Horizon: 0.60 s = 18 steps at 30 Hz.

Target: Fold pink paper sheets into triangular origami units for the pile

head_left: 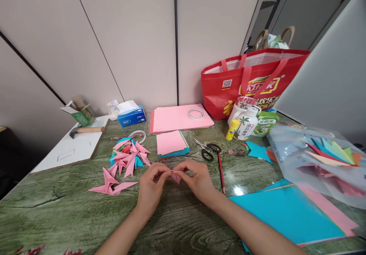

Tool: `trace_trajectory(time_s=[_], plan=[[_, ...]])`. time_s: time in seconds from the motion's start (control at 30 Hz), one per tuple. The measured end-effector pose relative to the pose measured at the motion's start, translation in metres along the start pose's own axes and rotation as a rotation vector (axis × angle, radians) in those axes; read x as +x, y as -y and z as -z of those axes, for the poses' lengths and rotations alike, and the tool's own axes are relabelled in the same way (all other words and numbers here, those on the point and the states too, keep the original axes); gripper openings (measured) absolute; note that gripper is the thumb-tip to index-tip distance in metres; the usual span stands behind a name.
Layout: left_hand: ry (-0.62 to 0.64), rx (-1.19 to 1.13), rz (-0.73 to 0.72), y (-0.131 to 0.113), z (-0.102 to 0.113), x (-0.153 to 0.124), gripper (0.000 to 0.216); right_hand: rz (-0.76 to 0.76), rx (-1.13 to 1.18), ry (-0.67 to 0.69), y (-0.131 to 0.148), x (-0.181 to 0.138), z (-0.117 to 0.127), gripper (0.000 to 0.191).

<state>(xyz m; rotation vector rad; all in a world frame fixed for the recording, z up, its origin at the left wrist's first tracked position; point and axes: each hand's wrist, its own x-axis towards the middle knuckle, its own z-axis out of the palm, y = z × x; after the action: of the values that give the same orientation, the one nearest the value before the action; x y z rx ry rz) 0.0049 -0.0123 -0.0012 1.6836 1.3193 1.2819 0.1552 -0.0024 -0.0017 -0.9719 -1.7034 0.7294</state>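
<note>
Left hand (151,186) and right hand (197,180) both pinch a small pink folded paper (175,176), fingers closed on it, just above the table (71,209); fold shape hard to tell. Folded pink pieces (126,159) lie near left.

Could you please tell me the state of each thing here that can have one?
Small pink folded paper piece: pinched between left hand and right hand.
Black-handled metal scissors: lying flat, blades nearly shut.
Red fabric tote bag: upright, mouth open.
Blue cardboard tissue box: open, tissue sticking out.
Small green-and-white carton: top flaps open.
Clear plastic bag: lying flat, folded papers inside.
</note>
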Motion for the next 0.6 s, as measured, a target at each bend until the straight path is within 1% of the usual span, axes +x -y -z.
trace_trajectory(time_s=[0.07, 0.17, 0.3, 0.37, 0.43, 0.5, 0.6], plan=[[0.006, 0.001, 0.018, -0.0011, 0.0002, -0.0001, 0.011, -0.028, 0.038, 0.004, 0.0001, -0.0008, -0.0003, 0.015], [0.027, -0.037, 0.058, -0.0040, 0.0005, 0.0007, 0.011, -0.109, 0.140, -0.029, -0.0018, -0.0019, -0.0003, 0.012], [0.099, -0.210, 0.185, -0.0088, 0.0005, 0.0034, 0.011, -0.174, 0.213, -0.055, -0.0038, -0.0012, 0.0018, 0.016], [0.126, -0.277, 0.250, -0.0099, 0.0002, 0.0043, 0.015, -0.188, 0.226, -0.047, -0.0038, 0.0001, 0.0031, 0.015], [0.135, -0.313, 0.282, -0.0098, -0.0001, 0.0046, 0.015, -0.192, 0.233, -0.035, -0.0033, 0.0016, 0.0040, 0.015], [0.119, -0.304, 0.269, -0.0088, -0.0001, 0.0043, 0.014, -0.190, 0.236, -0.029, -0.0025, 0.0029, 0.0046, 0.016], [0.060, -0.226, 0.186, -0.0059, 0.0010, 0.0044, 0.013, -0.202, 0.263, -0.012, -0.0018, 0.0040, 0.0051, 0.018]])
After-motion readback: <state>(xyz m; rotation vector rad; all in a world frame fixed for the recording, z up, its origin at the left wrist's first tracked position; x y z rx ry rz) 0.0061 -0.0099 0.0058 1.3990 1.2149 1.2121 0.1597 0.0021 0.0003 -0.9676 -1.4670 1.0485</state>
